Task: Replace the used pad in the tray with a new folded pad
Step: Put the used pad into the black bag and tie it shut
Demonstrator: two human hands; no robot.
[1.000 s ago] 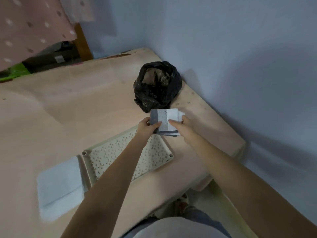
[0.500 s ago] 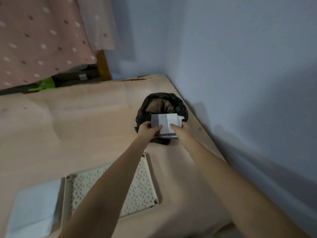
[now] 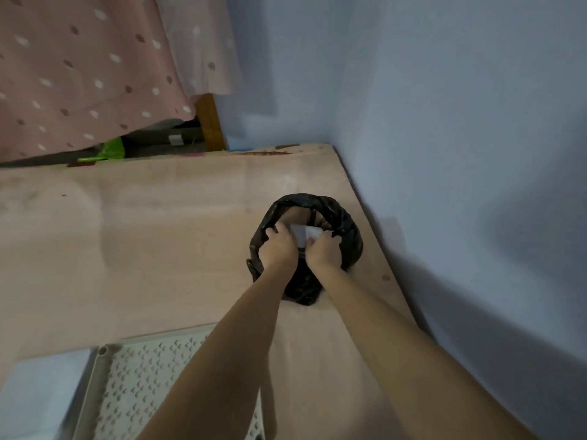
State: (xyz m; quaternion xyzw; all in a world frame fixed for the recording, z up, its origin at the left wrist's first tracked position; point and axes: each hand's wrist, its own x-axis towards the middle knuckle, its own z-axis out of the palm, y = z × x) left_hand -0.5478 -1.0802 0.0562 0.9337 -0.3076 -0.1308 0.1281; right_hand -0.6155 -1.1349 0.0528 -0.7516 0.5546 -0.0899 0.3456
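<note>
Both hands — left hand [image 3: 279,249], right hand [image 3: 323,253] — grip the used pad [image 3: 301,234] at the mouth of the black bag [image 3: 347,230], so the tray [image 3: 149,369] lies bare — the new pad [image 3: 41,389] waits just beside it, not yet laid in.

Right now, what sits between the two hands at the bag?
In the head view, the folded used pad, gripped by left hand and right hand in the black bag's mouth.

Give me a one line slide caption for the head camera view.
Both hands, left hand and right hand, push the folded used pad into the black trash bag.
</note>
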